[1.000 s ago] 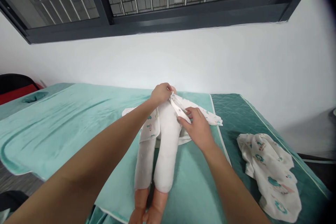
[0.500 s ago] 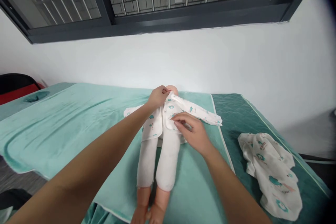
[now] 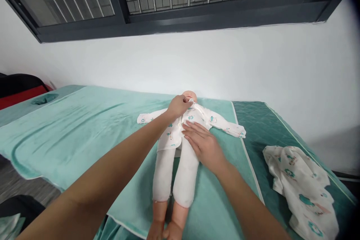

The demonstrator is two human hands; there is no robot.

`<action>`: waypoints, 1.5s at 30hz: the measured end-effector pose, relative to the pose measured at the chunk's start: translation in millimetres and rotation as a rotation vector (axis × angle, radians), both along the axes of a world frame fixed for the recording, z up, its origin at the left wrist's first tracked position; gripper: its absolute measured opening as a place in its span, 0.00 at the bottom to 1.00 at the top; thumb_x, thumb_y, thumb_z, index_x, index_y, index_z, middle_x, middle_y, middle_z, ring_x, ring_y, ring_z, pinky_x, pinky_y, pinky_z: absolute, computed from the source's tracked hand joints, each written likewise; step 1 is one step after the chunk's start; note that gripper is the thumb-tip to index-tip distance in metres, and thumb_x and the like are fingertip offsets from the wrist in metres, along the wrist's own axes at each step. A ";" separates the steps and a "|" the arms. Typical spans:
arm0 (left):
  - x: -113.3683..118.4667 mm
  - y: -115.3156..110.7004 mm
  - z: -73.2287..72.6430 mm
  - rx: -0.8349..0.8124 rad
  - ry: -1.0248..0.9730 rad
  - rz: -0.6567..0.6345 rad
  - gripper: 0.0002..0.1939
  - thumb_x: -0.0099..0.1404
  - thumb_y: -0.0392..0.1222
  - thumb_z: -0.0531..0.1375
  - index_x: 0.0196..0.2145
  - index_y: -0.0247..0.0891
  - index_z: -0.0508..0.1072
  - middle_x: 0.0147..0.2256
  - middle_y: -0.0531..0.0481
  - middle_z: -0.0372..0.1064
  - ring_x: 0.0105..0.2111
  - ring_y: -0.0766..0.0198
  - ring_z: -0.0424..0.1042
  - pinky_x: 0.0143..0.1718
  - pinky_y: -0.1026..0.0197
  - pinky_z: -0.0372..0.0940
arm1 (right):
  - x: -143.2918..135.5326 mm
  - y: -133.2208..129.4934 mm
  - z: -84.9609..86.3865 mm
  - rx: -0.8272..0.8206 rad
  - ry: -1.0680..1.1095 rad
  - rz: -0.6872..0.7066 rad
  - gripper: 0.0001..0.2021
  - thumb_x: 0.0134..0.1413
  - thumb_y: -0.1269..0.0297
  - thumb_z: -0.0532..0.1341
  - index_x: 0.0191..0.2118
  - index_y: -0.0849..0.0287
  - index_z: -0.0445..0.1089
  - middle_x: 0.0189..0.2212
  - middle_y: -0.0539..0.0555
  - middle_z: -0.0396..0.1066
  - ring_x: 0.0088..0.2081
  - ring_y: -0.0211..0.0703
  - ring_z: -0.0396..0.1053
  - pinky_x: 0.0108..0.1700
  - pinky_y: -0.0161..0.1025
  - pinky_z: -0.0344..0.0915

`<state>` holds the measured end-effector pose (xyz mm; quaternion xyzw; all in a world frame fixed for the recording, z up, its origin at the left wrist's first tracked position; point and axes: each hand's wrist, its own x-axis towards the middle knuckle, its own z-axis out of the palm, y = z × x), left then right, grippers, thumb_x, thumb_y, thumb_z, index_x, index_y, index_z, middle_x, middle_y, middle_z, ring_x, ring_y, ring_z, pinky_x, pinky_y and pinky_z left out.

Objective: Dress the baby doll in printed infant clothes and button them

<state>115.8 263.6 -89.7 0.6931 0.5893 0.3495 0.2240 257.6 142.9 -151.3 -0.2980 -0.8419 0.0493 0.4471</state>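
A baby doll (image 3: 189,95) lies on its back with its head toward the wall and its feet toward me. It wears a white printed baby jacket (image 3: 170,139), its front parted, with both sleeves spread sideways. White cloth covers the doll's legs (image 3: 185,180) down to the bare lower shins. My left hand (image 3: 179,106) pinches the jacket's collar edge just below the doll's chin. Flat on the jacket's right-hand front panel rests my right hand (image 3: 204,143), fingers stretched out across the doll's belly.
A light green blanket (image 3: 84,131) lies under the doll, over a darker green quilted cover (image 3: 250,120). Crumpled printed clothing (image 3: 303,191) lies at the right. A red and black item (image 3: 22,90) stands far left. Behind are a white wall (image 3: 210,60) and a barred window.
My right hand has gone from a loose pinch at the jacket's front edge to lying flat on it. My left hand stays at the collar. The whole view has shifted slightly.
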 end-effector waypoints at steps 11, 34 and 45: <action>-11.2 7.8 -10.2 0.036 -0.178 0.135 0.06 0.59 0.41 0.60 0.31 0.40 0.65 0.31 0.53 0.67 0.29 0.65 0.65 0.33 0.61 0.60 | 0.8 -6.2 7.6 -0.095 0.221 0.087 0.11 0.65 0.68 0.56 0.50 0.53 0.71 0.53 0.52 0.73 0.57 0.44 0.68 0.61 0.50 0.62; -112.7 -161.6 -98.8 0.113 0.315 -0.060 0.11 0.56 0.38 0.59 0.37 0.44 0.75 0.53 0.47 0.70 0.53 0.47 0.65 0.50 0.47 0.59 | 15.9 -70.4 -54.6 -0.446 0.079 -0.699 0.22 0.57 0.55 0.59 0.55 0.56 0.66 0.42 0.55 0.74 0.43 0.48 0.70 0.46 0.46 0.66; -101.0 -166.5 -102.6 0.212 0.186 0.013 0.09 0.64 0.40 0.54 0.36 0.40 0.73 0.40 0.46 0.73 0.44 0.54 0.69 0.46 0.53 0.60 | 5.0 -67.9 -54.3 -0.487 0.209 -0.789 0.19 0.64 0.54 0.50 0.43 0.56 0.75 0.33 0.54 0.77 0.33 0.46 0.70 0.37 0.39 0.62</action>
